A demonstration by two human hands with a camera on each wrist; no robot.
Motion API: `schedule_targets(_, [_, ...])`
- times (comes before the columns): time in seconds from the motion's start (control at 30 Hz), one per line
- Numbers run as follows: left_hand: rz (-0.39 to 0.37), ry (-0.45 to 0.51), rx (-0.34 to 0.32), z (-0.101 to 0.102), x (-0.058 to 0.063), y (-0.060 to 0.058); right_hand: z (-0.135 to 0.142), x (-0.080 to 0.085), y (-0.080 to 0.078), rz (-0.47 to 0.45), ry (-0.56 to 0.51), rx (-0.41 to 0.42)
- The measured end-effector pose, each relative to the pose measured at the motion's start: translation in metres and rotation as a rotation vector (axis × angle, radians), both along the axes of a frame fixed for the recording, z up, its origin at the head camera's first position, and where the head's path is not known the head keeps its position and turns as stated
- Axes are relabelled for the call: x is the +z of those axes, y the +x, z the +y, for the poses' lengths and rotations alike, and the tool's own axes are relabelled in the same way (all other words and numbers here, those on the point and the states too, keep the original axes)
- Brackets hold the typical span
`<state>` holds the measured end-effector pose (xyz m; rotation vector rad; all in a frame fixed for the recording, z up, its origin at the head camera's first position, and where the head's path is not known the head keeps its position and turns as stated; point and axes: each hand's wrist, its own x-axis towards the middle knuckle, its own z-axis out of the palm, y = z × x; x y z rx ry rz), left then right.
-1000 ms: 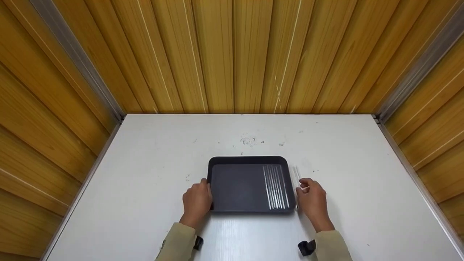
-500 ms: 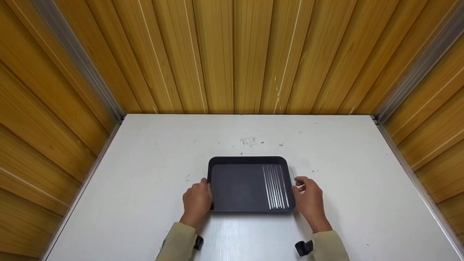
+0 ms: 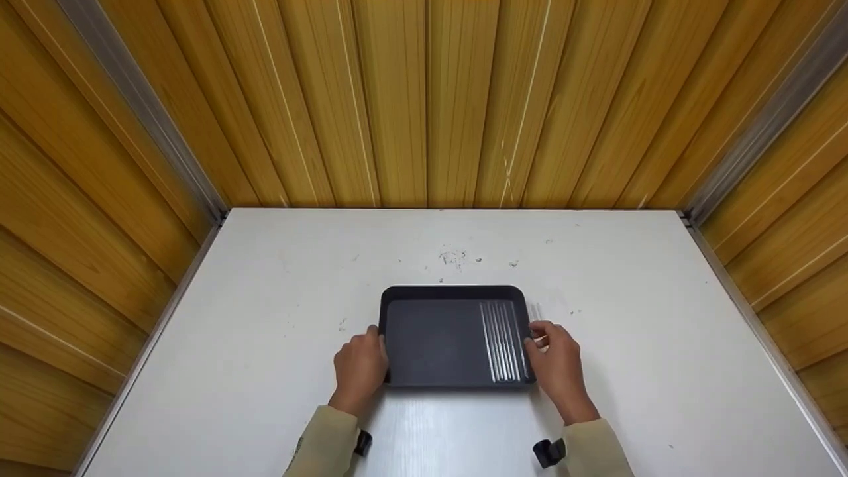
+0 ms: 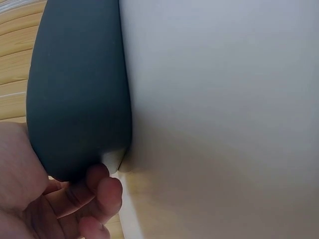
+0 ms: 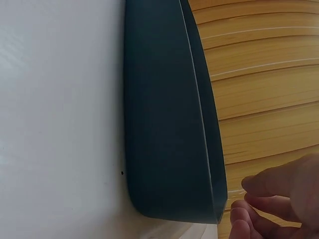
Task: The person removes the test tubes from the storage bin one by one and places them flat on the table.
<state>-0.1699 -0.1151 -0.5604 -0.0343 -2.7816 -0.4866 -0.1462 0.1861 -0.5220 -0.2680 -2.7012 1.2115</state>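
A dark shallow rectangular tray (image 3: pixel 430 385) lies on the white table. Several clear, slender rods (image 3: pixel 503 341) line up side by side along its right end. My left hand (image 3: pixel 360 364) grips the tray's left side; in the left wrist view its fingers (image 4: pixel 109 191) curl at the tray's end. My right hand (image 3: pixel 558 361) is at the right rim, thumb and forefinger bent toward each other. Just beyond its fingertips, faint clear rods (image 3: pixel 535 310) show beside the tray, partly hidden by the hand. I cannot tell whether the right fingers pinch one.
The white table (image 3: pixel 278 318) has small dark marks behind the tray. Yellow wood-patterned panels (image 3: pixel 424 106) enclose the back and both sides, with grey metal posts (image 3: pixel 159 126) at the corners. A black wrist device (image 3: pixel 550 454) sits at the right sleeve.
My right hand has moved left, from just outside the tray to its right rim, and the clear rods beside the tray have shifted slightly left. The left hand and tray stay put.
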Motion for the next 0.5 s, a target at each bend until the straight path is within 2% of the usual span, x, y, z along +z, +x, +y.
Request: schedule_targets(0.5, [-0.006,0.001,0.008,0.0013,0.0018,0.0000,-0.0091,-0.0017,-0.0005,0.030,-0.002,0.056])
